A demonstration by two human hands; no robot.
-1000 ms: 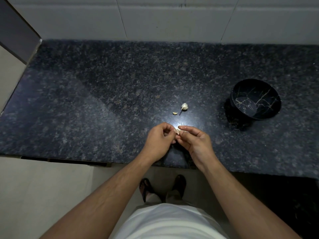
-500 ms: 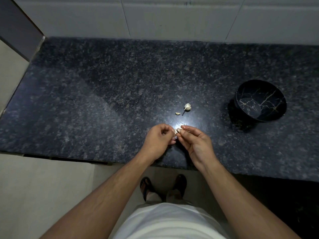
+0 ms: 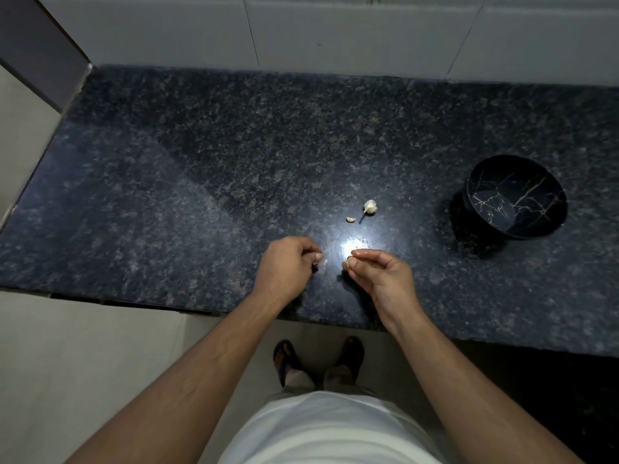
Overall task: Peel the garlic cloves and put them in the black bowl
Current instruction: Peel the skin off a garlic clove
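One head-worn, wide-angle view looking forward and steeply down at a dark counter.

The camera sits above the person's own chest, so both forearms enter from the bottom edge and reach up toward the middle of the frame, where the left hand (image 3: pixel 287 266) and right hand (image 3: pixel 378 277) are close to the lens. The granite countertop (image 3: pixel 201 195) fills the middle band, its near edge crossing below the hands. A white tiled wall (image 3: pixel 335 28) closes the top. A black bowl (image 3: pixel 516 198) sits far right. Straight down, a white shirt (image 3: pixel 335 430) and sandalled feet (image 3: pixel 318 361) show. No second view exists to overlap with.
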